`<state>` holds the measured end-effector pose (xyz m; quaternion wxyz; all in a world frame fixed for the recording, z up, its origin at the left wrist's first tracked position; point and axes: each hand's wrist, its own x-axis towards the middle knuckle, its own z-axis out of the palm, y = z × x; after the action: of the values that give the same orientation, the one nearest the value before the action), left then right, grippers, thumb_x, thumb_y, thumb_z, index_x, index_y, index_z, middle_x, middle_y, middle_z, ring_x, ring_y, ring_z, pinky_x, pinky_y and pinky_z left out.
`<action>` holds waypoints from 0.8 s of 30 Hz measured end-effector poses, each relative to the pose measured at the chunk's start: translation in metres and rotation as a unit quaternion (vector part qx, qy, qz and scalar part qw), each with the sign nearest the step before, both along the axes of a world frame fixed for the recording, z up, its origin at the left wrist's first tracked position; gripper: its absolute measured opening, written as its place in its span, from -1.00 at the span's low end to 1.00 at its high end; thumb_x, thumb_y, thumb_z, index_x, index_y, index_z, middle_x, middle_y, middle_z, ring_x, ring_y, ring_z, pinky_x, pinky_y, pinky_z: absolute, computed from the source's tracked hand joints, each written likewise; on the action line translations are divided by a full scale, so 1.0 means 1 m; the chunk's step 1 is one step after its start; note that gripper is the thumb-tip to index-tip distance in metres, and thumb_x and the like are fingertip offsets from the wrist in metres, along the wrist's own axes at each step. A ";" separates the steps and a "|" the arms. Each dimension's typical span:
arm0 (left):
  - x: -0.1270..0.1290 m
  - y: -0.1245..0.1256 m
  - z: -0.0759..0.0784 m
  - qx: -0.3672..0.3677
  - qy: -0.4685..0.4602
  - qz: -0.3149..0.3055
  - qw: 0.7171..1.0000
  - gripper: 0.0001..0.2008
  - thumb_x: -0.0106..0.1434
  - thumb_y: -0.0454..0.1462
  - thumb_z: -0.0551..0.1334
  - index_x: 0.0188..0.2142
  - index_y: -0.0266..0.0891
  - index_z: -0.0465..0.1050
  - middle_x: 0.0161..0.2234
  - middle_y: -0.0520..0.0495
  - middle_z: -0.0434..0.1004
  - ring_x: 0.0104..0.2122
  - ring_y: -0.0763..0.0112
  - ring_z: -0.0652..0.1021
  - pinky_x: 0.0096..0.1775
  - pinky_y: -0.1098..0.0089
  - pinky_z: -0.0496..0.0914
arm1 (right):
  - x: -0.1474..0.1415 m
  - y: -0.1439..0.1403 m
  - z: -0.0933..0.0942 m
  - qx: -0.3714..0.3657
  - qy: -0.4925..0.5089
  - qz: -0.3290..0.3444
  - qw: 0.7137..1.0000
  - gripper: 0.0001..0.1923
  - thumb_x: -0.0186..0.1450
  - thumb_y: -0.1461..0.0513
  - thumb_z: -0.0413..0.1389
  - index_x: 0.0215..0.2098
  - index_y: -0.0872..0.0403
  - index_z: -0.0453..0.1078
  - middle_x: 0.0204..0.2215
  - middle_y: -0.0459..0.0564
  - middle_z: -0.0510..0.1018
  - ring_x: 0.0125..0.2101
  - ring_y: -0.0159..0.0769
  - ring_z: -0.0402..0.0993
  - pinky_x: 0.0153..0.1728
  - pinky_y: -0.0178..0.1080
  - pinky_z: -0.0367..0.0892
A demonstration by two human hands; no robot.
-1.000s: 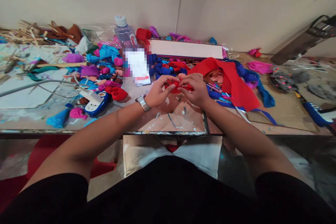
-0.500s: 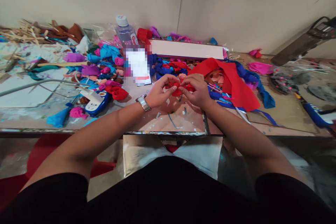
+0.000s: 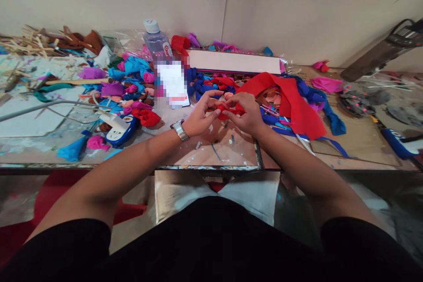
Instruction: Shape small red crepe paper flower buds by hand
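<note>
Between the fingers of both hands is a piece of red crepe paper [image 3: 224, 114], gathered and partly covered by the fingers. My left hand [image 3: 202, 116], with a metal watch [image 3: 180, 130] on the wrist, pinches its left part. From the other side, my right hand [image 3: 246, 112] is closed on it with thumb and fingers. Just behind the hands lie red, blue and pink paper bits. A wide red paper strip [image 3: 291, 105] curves over the pile to the right of my right hand.
Left of the hands are a lit phone [image 3: 172, 81], a water bottle [image 3: 157, 42], rolled paper flowers [image 3: 145, 117] and a blue-white power strip [image 3: 123, 131] with a cable. Behind lies a long white board [image 3: 233, 61]. A dark tumbler [image 3: 376, 53] leans at right; wooden sticks [image 3: 33, 42] lie far left.
Both hands stay in nearly the same place. Their fingers have shifted slightly on the red paper, and less of it shows between them.
</note>
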<state>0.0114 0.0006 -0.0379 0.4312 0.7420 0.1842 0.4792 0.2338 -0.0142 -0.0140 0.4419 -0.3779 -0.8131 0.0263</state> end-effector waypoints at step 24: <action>-0.001 0.000 0.007 -0.026 0.007 0.080 0.996 -0.56 0.34 0.05 0.46 0.03 -0.16 0.57 -0.03 -0.15 0.70 -0.09 0.31 0.70 -0.04 0.26 0.60 | -0.001 -0.006 0.006 0.004 0.025 0.025 0.999 -0.73 0.44 -0.02 0.19 -0.31 -0.04 0.47 -0.22 0.04 0.70 -0.09 -0.05 0.62 0.05 0.06 0.35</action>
<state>0.0109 0.0003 -0.0308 0.4094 0.7171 0.2582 0.5015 0.2331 -0.0200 -0.0078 0.4624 -0.3548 -0.8114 0.0435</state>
